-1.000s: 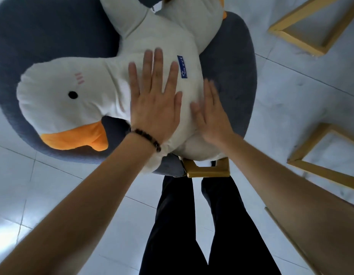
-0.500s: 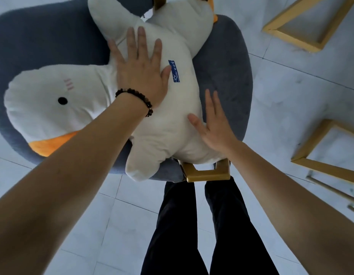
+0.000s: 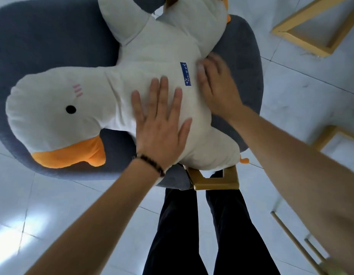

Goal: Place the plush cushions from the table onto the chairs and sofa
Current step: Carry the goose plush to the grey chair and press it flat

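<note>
White duck cushion [image 3: 152,62] (tail cropped), right hand [image 3: 217,90] blurred

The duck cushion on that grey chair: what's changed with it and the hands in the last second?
The left hand slid up the duck cushion and came back toward its lower belly; the right hand moved up beside the blue label. Both lie flat and open, gripping nothing. The cushion stays on the grey chair.
</note>
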Available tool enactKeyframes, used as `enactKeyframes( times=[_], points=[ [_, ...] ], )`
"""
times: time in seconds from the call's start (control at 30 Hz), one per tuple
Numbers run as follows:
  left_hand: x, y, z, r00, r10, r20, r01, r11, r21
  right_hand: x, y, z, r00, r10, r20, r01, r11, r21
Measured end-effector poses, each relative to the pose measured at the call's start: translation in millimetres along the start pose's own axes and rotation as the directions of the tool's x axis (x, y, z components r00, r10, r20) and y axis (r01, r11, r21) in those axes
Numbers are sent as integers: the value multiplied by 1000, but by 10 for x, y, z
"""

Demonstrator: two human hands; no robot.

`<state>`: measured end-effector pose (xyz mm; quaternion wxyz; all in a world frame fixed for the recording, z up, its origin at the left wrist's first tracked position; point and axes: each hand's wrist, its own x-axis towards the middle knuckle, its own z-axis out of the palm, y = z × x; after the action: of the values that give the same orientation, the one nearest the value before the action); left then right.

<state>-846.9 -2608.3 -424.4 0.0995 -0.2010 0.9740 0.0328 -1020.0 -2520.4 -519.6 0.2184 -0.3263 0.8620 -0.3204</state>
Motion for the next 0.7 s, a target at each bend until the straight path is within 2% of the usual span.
enactKeyframes(
  times=[0.1, 0.2, 0.27, 0.37, 0.43, 0.53, 0.63, 0.7],
  points=[
    [-281, -76, 159, 998, -14, 67, 11, 999, 47, 527, -70, -30, 999, 8, 31, -2, 985, -175],
    [-224, -78, 162, 997, -34, 65, 31, 998, 48, 859, 7, -46, 963, 76, 260, 11, 948, -317],
    [-208, -35, 129, 997, -28, 67, 26, 999, 37, 913, 53, -67, 936, 112, 335, -17, 962, -274],
    [-369, -16, 33, 996, -52, 74, 50, 999, 21, 697, -63, -45, 967, 131, 219, -100, 984, -146],
    [-602, 16, -14, 992, -91, 87, 90, 996, 10, 309, -159, -11, 971, 137, 196, -132, 991, -37],
    [-950, 52, 52, 981, -162, 107, 165, 986, -17, -582, -115, 50, 948, 102, 302, -127, 990, 65],
    [-1028, 45, 241, 986, -166, -4, 165, 983, -81, -1289, 127, 116, 897, 115, 427, -140, 990, 27],
    [-977, 100, 326, 981, -181, -74, 172, 978, -120, -1432, 253, 138, 895, 121, 429, -122, 992, -25]
  ],
)
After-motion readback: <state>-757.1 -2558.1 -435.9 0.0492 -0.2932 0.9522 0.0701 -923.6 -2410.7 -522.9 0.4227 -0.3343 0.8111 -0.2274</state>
